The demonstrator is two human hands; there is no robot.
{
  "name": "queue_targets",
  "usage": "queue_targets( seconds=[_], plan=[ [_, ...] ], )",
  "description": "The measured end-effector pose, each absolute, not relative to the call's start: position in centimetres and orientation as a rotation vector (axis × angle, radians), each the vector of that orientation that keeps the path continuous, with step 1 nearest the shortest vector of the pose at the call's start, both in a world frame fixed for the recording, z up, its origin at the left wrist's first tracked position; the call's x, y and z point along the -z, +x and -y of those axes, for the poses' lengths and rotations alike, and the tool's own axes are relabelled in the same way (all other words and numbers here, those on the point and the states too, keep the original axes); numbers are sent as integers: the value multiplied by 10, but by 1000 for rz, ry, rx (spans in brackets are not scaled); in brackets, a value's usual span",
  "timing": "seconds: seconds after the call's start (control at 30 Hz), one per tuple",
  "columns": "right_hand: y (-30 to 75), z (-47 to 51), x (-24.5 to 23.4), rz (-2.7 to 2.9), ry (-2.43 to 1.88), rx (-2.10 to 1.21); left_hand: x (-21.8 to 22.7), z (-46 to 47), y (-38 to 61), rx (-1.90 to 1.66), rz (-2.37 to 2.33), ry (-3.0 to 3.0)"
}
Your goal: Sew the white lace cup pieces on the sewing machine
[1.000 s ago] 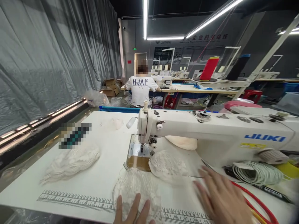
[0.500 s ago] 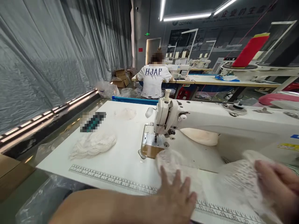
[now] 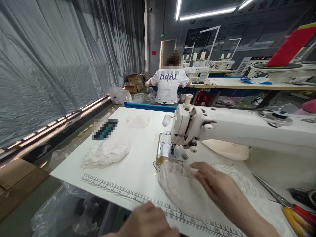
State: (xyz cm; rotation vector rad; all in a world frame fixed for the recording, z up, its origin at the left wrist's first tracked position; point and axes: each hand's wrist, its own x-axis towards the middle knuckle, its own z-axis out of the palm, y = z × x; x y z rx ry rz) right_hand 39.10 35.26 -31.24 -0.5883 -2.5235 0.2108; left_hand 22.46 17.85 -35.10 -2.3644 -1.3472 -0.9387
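A white lace piece (image 3: 177,186) lies on the white table (image 3: 128,168) just in front of the sewing machine's needle plate (image 3: 166,150). My right hand (image 3: 214,183) rests flat on the lace with fingers stretched toward the needle. My left hand (image 3: 145,221) sits at the table's near edge over the printed ruler (image 3: 111,188); its fingers are curled under and hidden. The white sewing machine (image 3: 222,126) spans the right side. A pile of white lace pieces (image 3: 106,154) lies at the left.
A single pale lace piece (image 3: 138,121) lies at the table's far side and a cream foam cup (image 3: 225,148) under the machine arm. Scissors with red and yellow handles (image 3: 293,210) lie at the right. A person in a white shirt (image 3: 170,86) works ahead. Plastic sheeting (image 3: 61,59) hangs at the left.
The view has swung left. My right hand has brought the lace down from the right and laid it by the needle plate. My left hand has drawn back to the table edge.
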Motion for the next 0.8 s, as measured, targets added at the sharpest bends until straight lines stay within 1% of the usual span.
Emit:
queue_targets(
  seconds=[0.03, 0.13, 0.23, 0.37, 0.5, 0.6, 0.73, 0.8],
  plan=[
    [392, -361, 317, 2478, -658, -199, 339, -178, 211, 951, 1408, -2330],
    [391, -381, 326, 2466, -746, -202, 309, -205, 184, 977, 2033, -2252],
    [377, -386, 335, 2507, -718, -268, 302, -254, 181, 859, 2366, -2244],
    [361, -384, 347, 2500, -689, -417, 312, -296, 192, 628, 2514, -2309],
    [360, -381, 345, 2474, -661, -693, 314, -296, 194, 607, 2515, -2351],
    [363, -380, 336, 2448, -634, -885, 306, -287, 191, 790, 2539, -2356],
    [365, -374, 322, 2432, -566, -1035, 295, -274, 190, 1248, 2667, -2398],
    [367, -369, 316, 2415, -537, -1098, 290, -267, 191, 1407, 2647, -2433]
  ],
)
